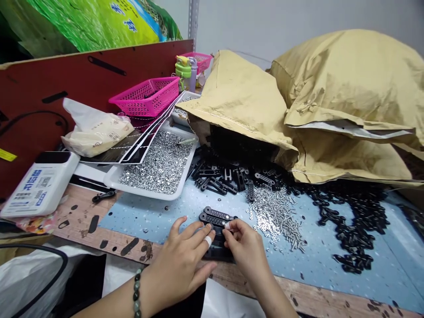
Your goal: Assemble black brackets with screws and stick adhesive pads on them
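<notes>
Several black plastic bars with perforated faces [217, 216] lie side by side at the near edge of the blue work surface [155, 218]. My left hand [185, 251] rests over their left ends with its fingers stretched out and a white band on one finger. From the other side, my right hand [247, 247] pinches at the bars' right end, thumb and index finger together; a white covering shows at the fingertip. Whatever sits between those fingertips is too small to make out. Beyond the right hand spreads a heap of silver screws [281, 216], with small nuts [265, 227] along its left side.
A white tray of nuts [180, 190] stands at left, near a pink basket [145, 99] and a white boxy device [39, 183]. Loose black parts [354, 225] are piled at right. Large paper sacks [245, 92] fill the back; one gapes open over more black parts.
</notes>
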`<action>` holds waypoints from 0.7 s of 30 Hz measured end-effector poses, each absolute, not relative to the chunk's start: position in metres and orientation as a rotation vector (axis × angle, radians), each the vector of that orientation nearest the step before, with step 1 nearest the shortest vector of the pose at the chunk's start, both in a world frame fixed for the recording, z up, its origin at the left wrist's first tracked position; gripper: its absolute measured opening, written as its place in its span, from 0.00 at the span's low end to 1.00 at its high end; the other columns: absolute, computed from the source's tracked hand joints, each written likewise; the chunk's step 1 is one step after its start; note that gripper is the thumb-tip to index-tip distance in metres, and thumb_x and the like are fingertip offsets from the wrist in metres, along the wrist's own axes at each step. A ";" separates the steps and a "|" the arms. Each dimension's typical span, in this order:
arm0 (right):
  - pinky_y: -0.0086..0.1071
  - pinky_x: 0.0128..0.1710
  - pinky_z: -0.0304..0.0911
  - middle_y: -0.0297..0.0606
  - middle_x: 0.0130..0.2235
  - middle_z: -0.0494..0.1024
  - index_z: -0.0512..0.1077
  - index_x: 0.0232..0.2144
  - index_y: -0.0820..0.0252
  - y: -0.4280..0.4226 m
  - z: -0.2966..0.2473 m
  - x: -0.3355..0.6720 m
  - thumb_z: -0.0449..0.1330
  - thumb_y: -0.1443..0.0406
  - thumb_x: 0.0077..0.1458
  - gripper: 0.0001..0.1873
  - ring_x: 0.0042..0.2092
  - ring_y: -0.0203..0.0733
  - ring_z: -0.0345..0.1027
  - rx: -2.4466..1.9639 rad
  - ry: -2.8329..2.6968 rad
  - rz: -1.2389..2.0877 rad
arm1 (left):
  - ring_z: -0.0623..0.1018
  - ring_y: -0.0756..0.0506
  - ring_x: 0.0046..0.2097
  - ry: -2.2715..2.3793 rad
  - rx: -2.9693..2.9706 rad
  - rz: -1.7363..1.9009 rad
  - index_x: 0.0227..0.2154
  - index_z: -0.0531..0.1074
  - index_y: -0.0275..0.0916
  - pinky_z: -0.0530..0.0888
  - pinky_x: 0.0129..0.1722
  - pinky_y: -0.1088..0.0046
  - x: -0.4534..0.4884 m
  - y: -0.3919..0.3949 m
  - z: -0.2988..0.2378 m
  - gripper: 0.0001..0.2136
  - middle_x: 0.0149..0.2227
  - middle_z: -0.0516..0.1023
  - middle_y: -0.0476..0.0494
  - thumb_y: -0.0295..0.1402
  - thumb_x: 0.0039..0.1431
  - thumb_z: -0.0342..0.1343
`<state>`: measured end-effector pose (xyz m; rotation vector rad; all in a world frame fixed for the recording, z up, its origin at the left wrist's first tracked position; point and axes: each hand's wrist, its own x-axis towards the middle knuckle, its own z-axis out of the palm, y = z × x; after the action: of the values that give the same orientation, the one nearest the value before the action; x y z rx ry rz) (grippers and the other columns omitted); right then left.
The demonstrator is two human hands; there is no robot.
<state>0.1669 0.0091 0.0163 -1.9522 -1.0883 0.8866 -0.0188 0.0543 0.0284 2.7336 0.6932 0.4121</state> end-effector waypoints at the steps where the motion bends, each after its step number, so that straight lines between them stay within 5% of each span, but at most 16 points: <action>1: 0.29 0.23 0.58 0.32 0.21 0.71 0.68 0.25 0.57 0.009 0.017 0.167 0.57 0.60 0.49 0.07 0.23 0.40 0.69 -1.957 -1.110 0.872 | 0.67 0.37 0.56 0.694 2.735 0.411 0.56 0.63 0.38 0.50 0.57 0.53 -0.019 0.054 0.028 0.20 0.56 0.70 0.42 0.37 0.63 0.51; 10: 0.28 0.24 0.58 0.30 0.20 0.69 0.67 0.27 0.57 0.008 0.018 0.168 0.55 0.58 0.52 0.09 0.23 0.38 0.66 -1.920 -1.068 0.939 | 0.66 0.38 0.56 0.687 2.741 0.376 0.57 0.62 0.38 0.49 0.57 0.52 -0.019 0.055 0.029 0.19 0.56 0.70 0.42 0.36 0.64 0.49; 21: 0.30 0.24 0.57 0.35 0.29 0.71 0.62 0.32 0.56 0.012 0.022 0.175 0.57 0.63 0.52 0.06 0.27 0.43 0.67 -2.183 -1.606 0.403 | 0.67 0.37 0.55 0.746 2.624 0.449 0.54 0.65 0.41 0.49 0.57 0.50 -0.015 0.057 0.040 0.17 0.51 0.74 0.43 0.35 0.62 0.50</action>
<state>0.1750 0.0121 0.0218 -2.1827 -1.6059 0.4033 -0.0154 0.0570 0.0400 2.6240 0.7465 0.4492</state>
